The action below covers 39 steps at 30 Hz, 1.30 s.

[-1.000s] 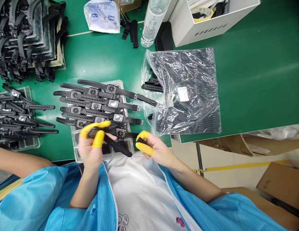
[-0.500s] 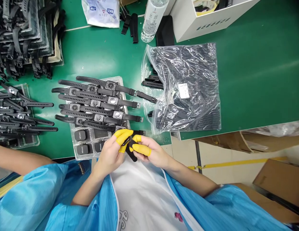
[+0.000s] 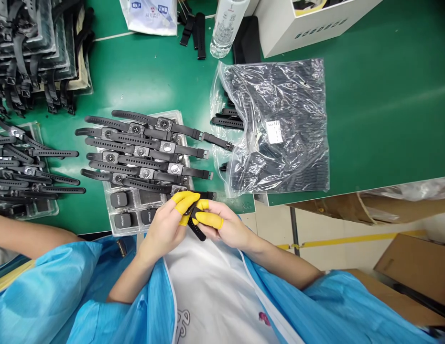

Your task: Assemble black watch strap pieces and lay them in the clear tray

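The left hand has its covered fingers closed on a watch, with a strap dangling just below them. The right hand pinches a black band end close against the watch; whether they join is hidden. Just beyond the left fingers, a tray bears more watches; beyond the right ones, a bag lies on the counter.

Watches lie on tray, near side — bag to R, stacked trays far L, bottle + box far side.
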Each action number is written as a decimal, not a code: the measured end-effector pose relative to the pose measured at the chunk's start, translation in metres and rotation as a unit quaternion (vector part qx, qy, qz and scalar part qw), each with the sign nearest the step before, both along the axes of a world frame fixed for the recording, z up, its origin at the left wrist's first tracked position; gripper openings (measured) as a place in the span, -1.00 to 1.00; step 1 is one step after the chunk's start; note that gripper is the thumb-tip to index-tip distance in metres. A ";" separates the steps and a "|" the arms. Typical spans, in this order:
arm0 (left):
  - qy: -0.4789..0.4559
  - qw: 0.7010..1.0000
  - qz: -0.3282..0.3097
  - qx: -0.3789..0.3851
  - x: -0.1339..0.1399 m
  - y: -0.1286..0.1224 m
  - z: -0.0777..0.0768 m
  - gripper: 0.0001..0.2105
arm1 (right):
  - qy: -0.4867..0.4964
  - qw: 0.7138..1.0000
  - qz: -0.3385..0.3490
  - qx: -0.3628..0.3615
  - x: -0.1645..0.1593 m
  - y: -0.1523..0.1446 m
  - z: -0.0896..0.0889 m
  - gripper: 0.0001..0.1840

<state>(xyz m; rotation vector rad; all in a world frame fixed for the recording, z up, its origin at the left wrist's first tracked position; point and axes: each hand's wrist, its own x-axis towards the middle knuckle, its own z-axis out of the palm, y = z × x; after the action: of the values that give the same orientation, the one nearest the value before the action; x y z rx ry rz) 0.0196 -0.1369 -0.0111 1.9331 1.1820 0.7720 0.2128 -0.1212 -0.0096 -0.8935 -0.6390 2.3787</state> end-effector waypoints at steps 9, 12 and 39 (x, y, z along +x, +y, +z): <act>-0.047 0.998 -0.030 -0.013 0.002 0.003 0.007 -0.45 | 0.031 0.995 -0.060 -0.076 -0.005 -0.001 0.003 -0.67; -0.066 0.996 -0.056 -0.013 -0.001 0.006 0.010 -0.50 | 0.042 0.994 -0.048 -0.086 -0.003 0.001 0.004 -0.66; 0.088 0.993 -0.072 -0.003 -0.018 -0.001 0.022 -0.49 | -0.047 0.998 0.035 0.040 -0.006 0.004 0.005 -0.60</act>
<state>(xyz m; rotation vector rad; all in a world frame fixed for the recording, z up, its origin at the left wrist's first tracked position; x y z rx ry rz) 0.0015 -0.1378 0.0111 2.0899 1.1303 0.5303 0.2073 -0.1168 -0.0043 -0.9677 -0.8076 2.3656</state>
